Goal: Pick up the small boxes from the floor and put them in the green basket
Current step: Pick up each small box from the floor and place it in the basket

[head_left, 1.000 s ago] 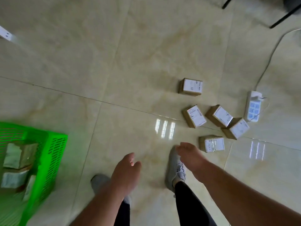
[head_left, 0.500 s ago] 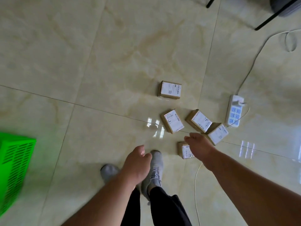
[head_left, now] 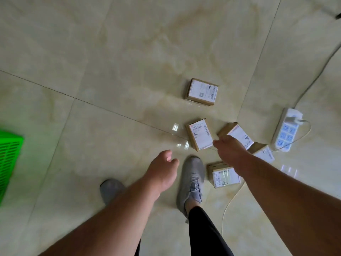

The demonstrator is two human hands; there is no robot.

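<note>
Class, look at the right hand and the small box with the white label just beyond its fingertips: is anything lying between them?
Nothing visible does. The right hand reaches, holding nothing, toward the labelled box, with only bare floor tile showing in the small gap between fingertips and box. The power strip lies off to the side, clear of that path.

Both empty hands have reached farther forward, right hand [head_left: 229, 150] over the boxes [head_left: 200, 136].

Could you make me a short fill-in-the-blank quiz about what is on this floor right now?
1. The number of small boxes lying on the floor is ____.
2. The basket at the left edge is coloured ____.
3. The left hand holds ____.
4. The white power strip lies on the ____ side of the boxes.

Missing words: five; green; nothing; right
</note>
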